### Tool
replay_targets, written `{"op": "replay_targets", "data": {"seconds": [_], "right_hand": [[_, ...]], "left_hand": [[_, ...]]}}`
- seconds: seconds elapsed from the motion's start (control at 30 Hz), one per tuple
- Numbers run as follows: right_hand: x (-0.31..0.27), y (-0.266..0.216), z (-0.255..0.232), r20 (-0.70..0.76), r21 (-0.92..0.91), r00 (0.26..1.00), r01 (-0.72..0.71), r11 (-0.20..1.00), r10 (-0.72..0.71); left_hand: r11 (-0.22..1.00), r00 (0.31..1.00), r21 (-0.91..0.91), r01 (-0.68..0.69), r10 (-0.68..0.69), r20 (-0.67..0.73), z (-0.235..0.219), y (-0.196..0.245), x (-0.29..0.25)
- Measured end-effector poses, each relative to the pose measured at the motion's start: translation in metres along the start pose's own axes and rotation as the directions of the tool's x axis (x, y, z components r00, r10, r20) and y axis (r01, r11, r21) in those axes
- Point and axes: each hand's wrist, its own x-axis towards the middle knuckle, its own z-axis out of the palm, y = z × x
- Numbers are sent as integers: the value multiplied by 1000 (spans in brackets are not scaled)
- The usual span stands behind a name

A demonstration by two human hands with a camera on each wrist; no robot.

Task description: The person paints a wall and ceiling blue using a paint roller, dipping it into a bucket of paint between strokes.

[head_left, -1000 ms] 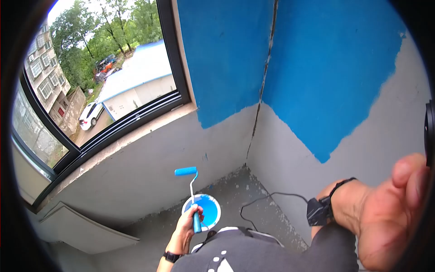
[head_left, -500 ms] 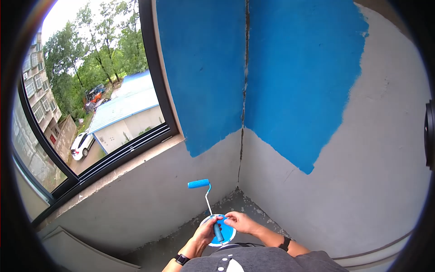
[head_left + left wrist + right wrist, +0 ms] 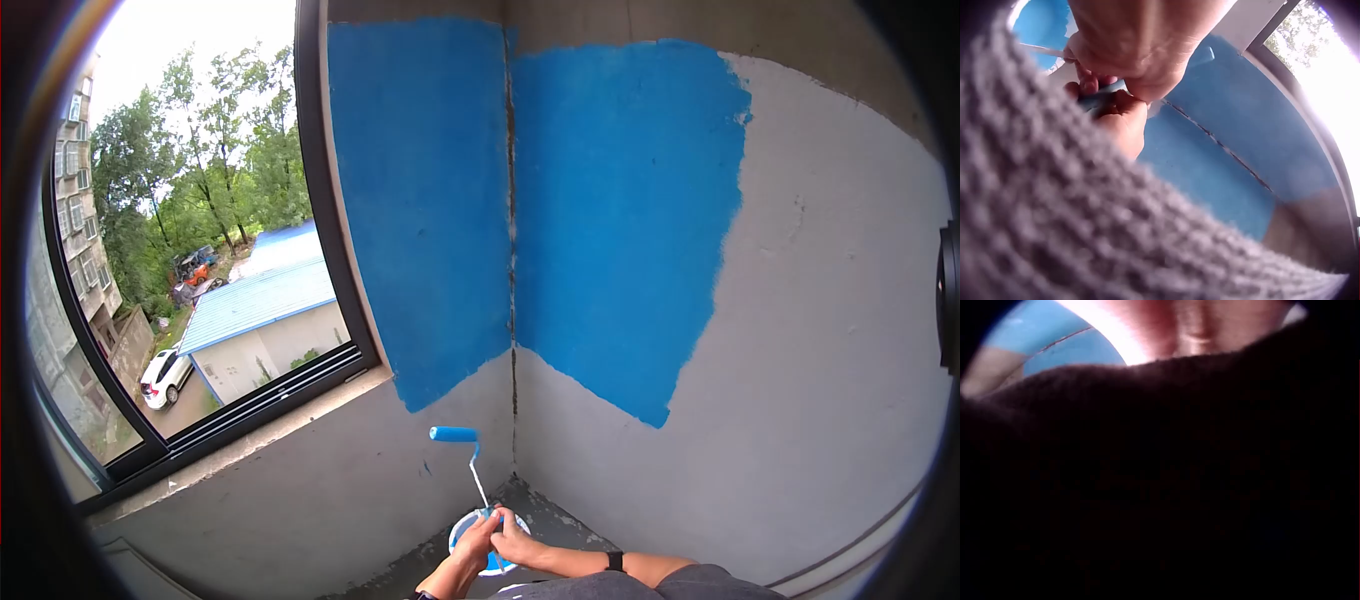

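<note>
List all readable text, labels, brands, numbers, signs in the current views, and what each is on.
None readable.
Shed wall outside: small dark marks, too small to tell if lettering.
White car: any plate or badge too small to read.
Paint roller, bucket: no lettering visible.

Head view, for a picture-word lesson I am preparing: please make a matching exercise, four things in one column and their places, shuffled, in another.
Things
1. Blue paint roller with a bent metal rod
2. White-rimmed bucket of blue paint
3. White car
4. Long dark crack

Places
A. Beyond the black-framed window
B. Down the corner between painted walls
C. Above the left hand and right hand
D. Partly hidden behind both hands

Pairs: 1-C, 2-D, 3-A, 4-B
</note>
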Motion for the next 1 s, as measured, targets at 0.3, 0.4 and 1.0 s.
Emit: {"op": "replay_targets", "data": {"seconds": [0.3, 0.4, 1.0], "right_hand": [[29, -29, -51, -366, 24, 881, 333, 943, -301], [42, -61, -93, -425, -36, 835, 370, 928, -349], [172, -228, -209, -399, 274, 904, 277, 921, -153]], "left_hand": [[980, 975, -139, 140, -161, -156, -38, 18, -26], [943, 963, -304, 133, -196, -186, -65, 15, -36], [827, 764, -544, -144, -257, -592, -196, 28, -86]]}}
